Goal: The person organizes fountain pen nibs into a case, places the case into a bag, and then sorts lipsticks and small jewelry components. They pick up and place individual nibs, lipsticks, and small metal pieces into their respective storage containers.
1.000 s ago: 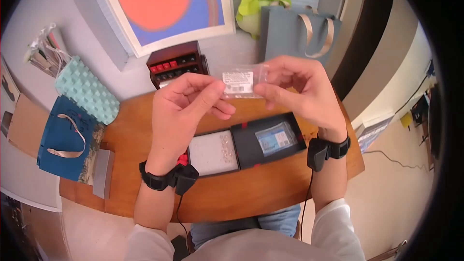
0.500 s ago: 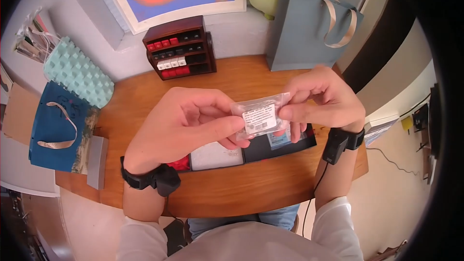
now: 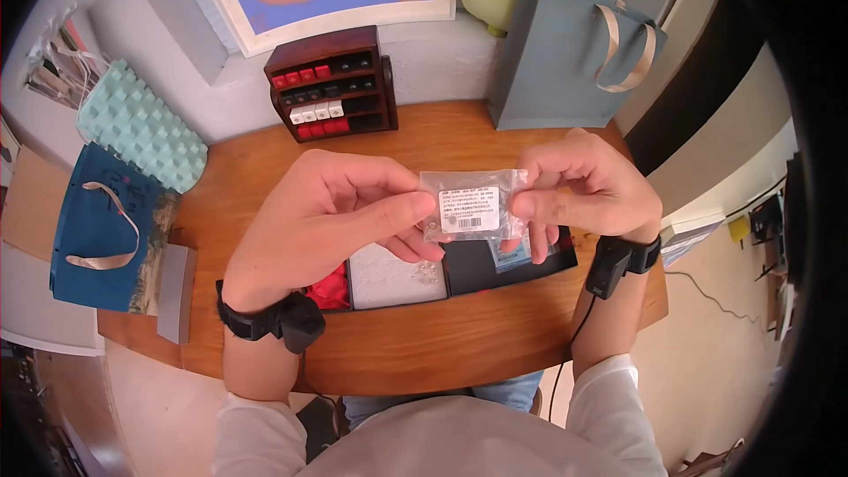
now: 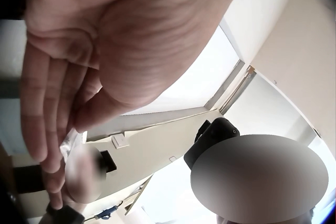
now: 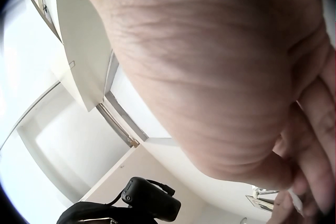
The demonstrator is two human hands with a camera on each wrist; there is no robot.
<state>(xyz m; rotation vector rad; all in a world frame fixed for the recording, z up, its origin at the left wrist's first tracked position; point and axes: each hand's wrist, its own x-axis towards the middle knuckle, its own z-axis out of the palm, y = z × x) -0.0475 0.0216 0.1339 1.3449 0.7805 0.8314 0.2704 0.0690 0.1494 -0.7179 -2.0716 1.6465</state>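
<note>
Between both hands, held up over the table, is a small clear zip bag [image 3: 470,212] with a white printed label and barcode facing the head camera. My left hand [image 3: 344,212] pinches its left edge between thumb and fingers. At the opposite edge my right hand [image 3: 592,190] pinches the bag the same way. Beneath the hands lies an open black box [image 3: 477,276]. Its left part has a white pad [image 3: 393,276] with small shiny pieces on it. A blue-printed clear packet [image 3: 512,256] lies in the right part, partly hidden by the right fingers.
Red material [image 3: 329,290] sits at the box's left end. A dark wooden rack [image 3: 331,84] of small red, black and white blocks stands at the back. A grey gift bag [image 3: 565,57] is at back right, a blue bag [image 3: 106,230] and grey box [image 3: 177,296] at left.
The hands have come down and the bag has moved lower and to the right in the head view. Over the last half second the bag has turned from tilted to nearly level.
</note>
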